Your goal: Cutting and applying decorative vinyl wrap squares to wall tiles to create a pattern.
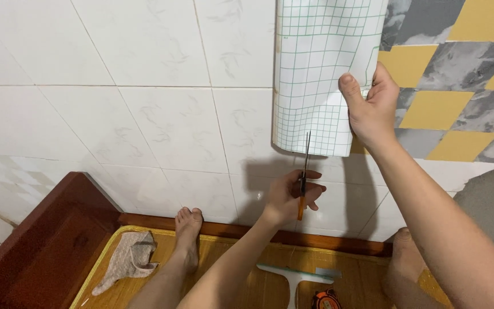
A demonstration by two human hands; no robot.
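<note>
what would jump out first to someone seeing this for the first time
Top centre, a curled sheet with a green grid backing hangs against the white tiled wall, pinched at its right edge by the right hand. Just below, the left hand points orange-handled scissors up at the sheet's lower edge. To the right, yellow and grey patterned covering already coats the wall; bare feet rest on a bamboo mat below.

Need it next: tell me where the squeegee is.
Head view, bottom centre: the squeegee lies on the bamboo mat, beside the orange tape measure, between the person's legs.
</note>
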